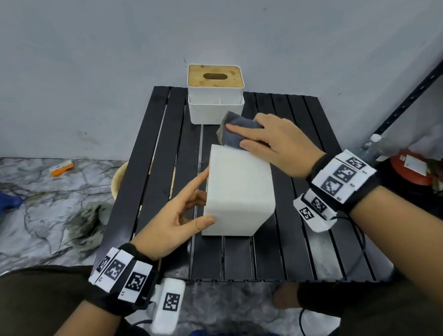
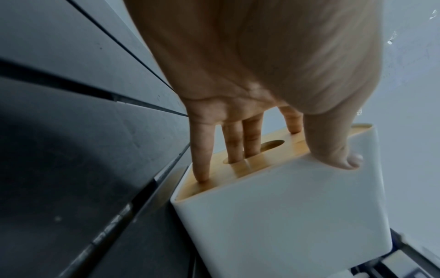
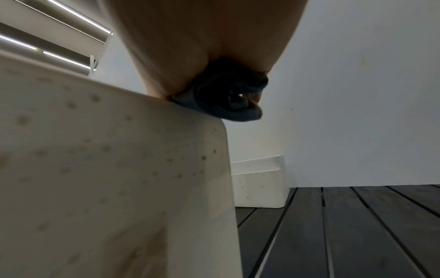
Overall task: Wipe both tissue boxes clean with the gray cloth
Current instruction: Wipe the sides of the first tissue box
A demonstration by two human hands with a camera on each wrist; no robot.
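On black slatted worktop (image 1: 307, 240), white wooden-lidded tissue box (image 1: 239, 190) lies sideways; left hand (image 1: 174, 220) pinches lid end, steadying; right hand (image 1: 283, 144) clutches gray cloth (image 1: 233, 139) against 12 o'clock edge.

Gray cloth (image 1: 239, 131), white tissue box (image 1: 239, 192), black slatted table (image 1: 307, 240).

The head camera looks down and forward over the tabletop (image 1: 163, 145). The left wrist camera looks closely along the left hand (image 2: 238, 75) at the wooden top of the near box (image 2: 285, 216). The right wrist camera, low against that box, faces the far box (image 3: 259, 184).
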